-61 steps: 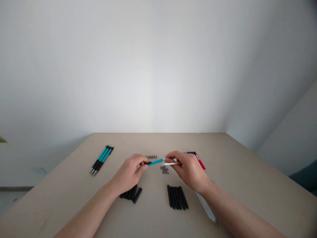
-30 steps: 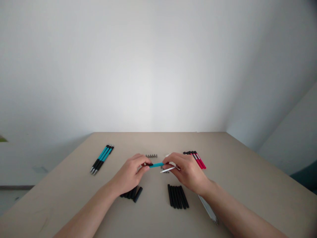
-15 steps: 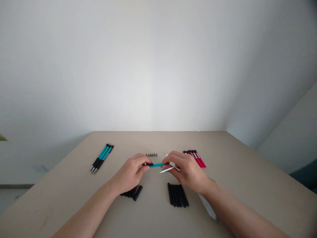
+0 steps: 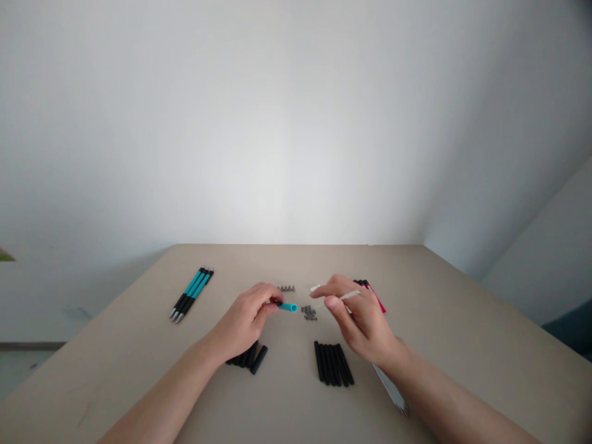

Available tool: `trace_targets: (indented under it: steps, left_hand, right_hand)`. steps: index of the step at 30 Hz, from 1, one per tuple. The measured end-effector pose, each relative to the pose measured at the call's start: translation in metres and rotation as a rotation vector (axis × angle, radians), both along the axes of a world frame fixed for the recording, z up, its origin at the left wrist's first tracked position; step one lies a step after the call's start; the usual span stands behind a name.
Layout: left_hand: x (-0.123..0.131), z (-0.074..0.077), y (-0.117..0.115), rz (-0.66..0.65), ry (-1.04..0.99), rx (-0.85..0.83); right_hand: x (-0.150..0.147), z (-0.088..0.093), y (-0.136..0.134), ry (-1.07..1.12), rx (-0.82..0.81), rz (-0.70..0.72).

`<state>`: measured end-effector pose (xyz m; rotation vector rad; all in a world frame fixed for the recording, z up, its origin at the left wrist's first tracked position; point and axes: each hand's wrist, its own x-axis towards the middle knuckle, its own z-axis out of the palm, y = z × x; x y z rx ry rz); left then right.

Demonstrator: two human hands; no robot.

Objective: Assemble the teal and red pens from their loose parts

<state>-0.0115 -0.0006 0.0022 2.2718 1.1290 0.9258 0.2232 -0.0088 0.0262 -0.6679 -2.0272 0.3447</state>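
so, lower centre: left hand [image 4: 248, 316] pinches turquoise pen barrel [image 4: 286, 306], right hand [image 4: 363, 319] holds white refill [image 4: 350, 295]. best keep barrel steady, refill squared to its opening.

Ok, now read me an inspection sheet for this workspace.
Surface: beige tabletop, faint marks at lower left.
Job's things: teal barrel, open end toward the right hand; thin white rod, slightly blurred.
Clutter: nothing stray seen; grouped parts are three teal pens, black tubes in two groups, conical tips, small metal parts, red barrels and a bundle of white rods, the last two partly hidden.
Hands: left hand grips the teal barrel; right hand holds the white rod.
Cables: nothing seen.
Surroundings: pale wall behind; dark teal object at right edge, unidentifiable.
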Motion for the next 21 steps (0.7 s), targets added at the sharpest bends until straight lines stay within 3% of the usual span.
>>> trace_targets:
  steps: [6,12,21]
  left_hand:
    - [0.0012,0.0002,0.0008,0.008,0.013,-0.008]
    - [0.0003,-0.0041,0.0028,0.008,0.021,-0.006]
    - [0.0036,0.0035,-0.0014,-0.003,0.061,-0.029]
  right_hand:
    - [-0.0052,0.0013,-0.006,0.085,0.046,0.197]
    - [-0.0066,0.002,-0.0058,0.148,0.068,0.179]
    - [-0.0079,-0.0038,-0.0019,-0.032,-0.09,0.122]
